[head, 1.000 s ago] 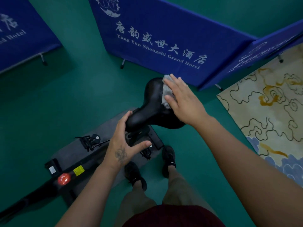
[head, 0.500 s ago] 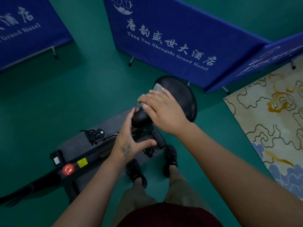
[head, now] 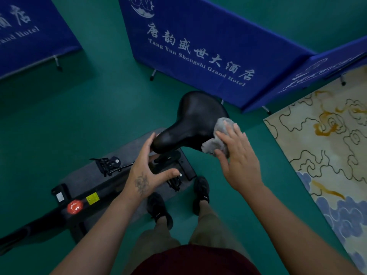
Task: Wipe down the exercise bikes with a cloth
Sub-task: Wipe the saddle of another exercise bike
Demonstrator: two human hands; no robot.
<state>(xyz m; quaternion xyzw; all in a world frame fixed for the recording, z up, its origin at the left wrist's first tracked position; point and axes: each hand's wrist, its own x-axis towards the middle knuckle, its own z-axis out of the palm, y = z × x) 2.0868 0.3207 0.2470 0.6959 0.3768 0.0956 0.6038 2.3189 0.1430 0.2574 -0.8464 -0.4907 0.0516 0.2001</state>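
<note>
Since half a second ago the right hand (head: 239, 155) has swept the cloth (head: 216, 139) from the saddle's narrow nose over to its right flank, so most of the black top now shows bare. Largest in view, the blue hotel screens (head: 198, 50) fence off a green floor (head: 95, 108), with a patterned rug (head: 325, 143) to the right. Between them the exercise bike (head: 111, 187) lies low across a grey mat (head: 83, 177), its frame running away to the left with a red knob (head: 74, 207) and a yellow label (head: 92, 198) on it. The saddle (head: 196, 124) stands above the frame, wide end away from the person. At its nose the left hand (head: 148, 171) has straight fingers against the tip and the thumb spread wide below, apparently bracing the seat so it does not swivel under the rubbing. The right hand's fingers lie flat and fairly straight on the bunched grey cloth, pressing it against the saddle's right edge rather than gripping it, which suits a wiping stroke. Frame, pedals and handlebars likely remain to be wiped.
</note>
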